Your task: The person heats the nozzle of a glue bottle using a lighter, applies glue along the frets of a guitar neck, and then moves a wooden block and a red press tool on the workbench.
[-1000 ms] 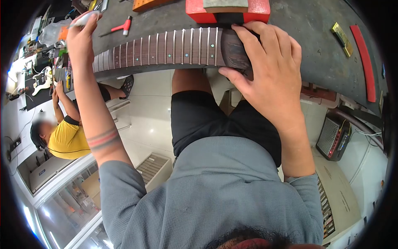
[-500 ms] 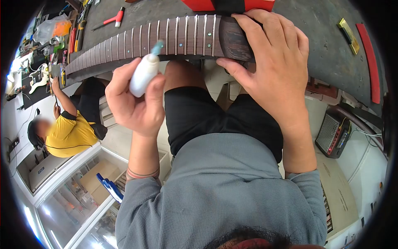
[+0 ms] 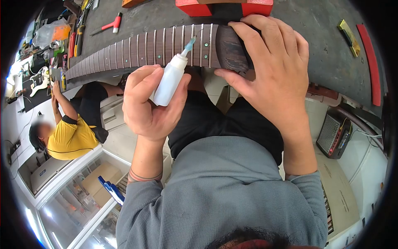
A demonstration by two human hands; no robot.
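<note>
A dark wooden guitar neck [image 3: 145,52] with metal frets and small greenish dot inlays lies across the bench. My left hand [image 3: 155,110] is closed around a small white squeeze bottle [image 3: 169,85]. The bottle tilts up to the right, and its bluish narrow tip is over the frets near the neck's right end; whether it touches is unclear. My right hand [image 3: 275,68] grips that dark rounded end, fingers over the top and thumb along the near edge. Part of the end is hidden beneath my palm.
A red-and-black support [image 3: 257,9] stands behind the neck. On the bench lie a red-handled tool [image 3: 116,24], a yellow-and-black block [image 3: 348,37] and a red strip [image 3: 369,62]. Other tools crowd the left side, where a person in yellow [image 3: 68,135] works. An amplifier [image 3: 333,133] stands right.
My left hand has moved right with the bottle, bringing its tip over frets closer to my right hand. The neck appears slightly lower in view. My right hand keeps its hold.
</note>
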